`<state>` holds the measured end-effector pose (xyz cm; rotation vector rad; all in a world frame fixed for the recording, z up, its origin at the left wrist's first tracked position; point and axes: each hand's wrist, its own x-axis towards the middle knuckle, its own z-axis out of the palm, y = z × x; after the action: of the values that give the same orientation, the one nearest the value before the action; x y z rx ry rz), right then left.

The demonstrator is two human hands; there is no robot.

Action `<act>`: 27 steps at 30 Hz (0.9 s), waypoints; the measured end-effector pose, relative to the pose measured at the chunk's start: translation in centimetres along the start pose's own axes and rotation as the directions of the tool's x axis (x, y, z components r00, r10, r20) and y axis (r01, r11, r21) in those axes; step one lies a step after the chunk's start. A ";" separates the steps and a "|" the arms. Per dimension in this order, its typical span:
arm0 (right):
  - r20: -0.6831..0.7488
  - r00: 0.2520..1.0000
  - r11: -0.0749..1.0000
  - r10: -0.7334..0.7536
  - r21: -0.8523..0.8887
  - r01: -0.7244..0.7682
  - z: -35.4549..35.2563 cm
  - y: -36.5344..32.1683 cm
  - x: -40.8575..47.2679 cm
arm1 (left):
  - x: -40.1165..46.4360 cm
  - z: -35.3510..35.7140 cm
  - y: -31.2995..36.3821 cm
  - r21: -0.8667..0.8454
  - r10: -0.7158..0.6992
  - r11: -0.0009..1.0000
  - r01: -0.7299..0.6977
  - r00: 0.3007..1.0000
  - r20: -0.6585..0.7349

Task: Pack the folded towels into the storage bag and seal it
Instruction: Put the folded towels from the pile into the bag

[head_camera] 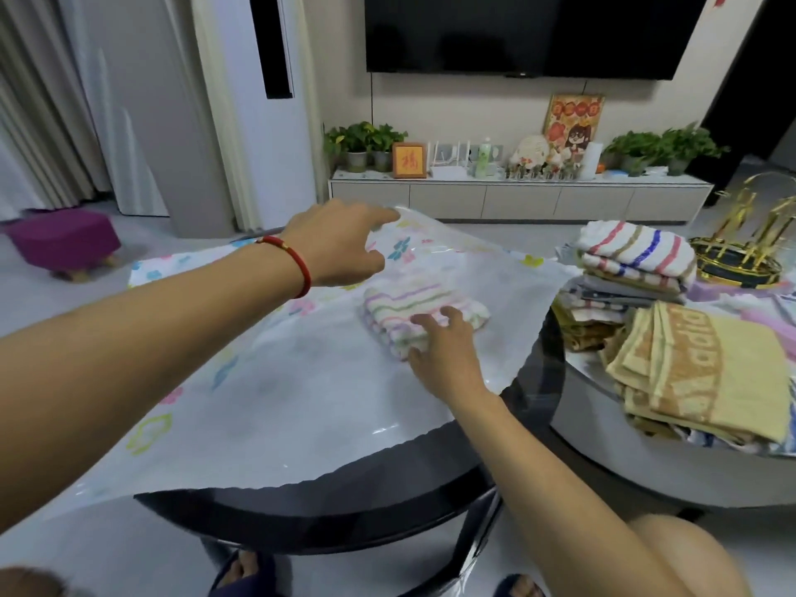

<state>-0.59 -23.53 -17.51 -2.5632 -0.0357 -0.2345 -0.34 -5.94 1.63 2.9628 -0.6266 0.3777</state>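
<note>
A clear storage bag [267, 381] printed with pastel flowers lies spread over a round black table [327, 506]. My left hand [340, 247], a red bracelet on its wrist, pinches the bag's far edge and lifts its top layer. A folded pastel-striped towel [413, 303] lies in the bag's middle, its far part hazy under the plastic. My right hand [443, 351] grips the towel's near end with fingers spread over it. More folded towels wait at the right: a striped stack [633, 260] and a yellow towel [706, 372].
The towel stacks sit on a lower round grey table [611, 467] to the right, next to a gold wire rack [749, 247]. A purple stool [64, 239] stands on the floor far left. A TV cabinet with plants runs along the back wall.
</note>
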 end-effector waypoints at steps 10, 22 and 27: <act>0.153 0.987 0.937 -0.051 -0.333 0.100 2.7 -0.8 9.8 | -0.9 0.4 -1.3 0.116 0.170 0.980 -0.160 0.982 -0.082; 0.213 0.964 0.954 -0.159 -0.217 0.205 3.9 0.2 19.2 | 0.7 -1.0 -3.2 0.121 0.204 0.975 -0.186 0.966 -0.159; 0.095 0.975 0.961 -0.203 -0.174 0.217 2.7 -0.1 15.4 | 1.4 -0.1 -3.3 0.039 0.165 0.986 -0.161 0.968 -0.186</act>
<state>15.01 -22.36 -16.96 -2.7514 -0.3317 -0.2292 2.22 -3.44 1.96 2.8574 -0.8488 0.6754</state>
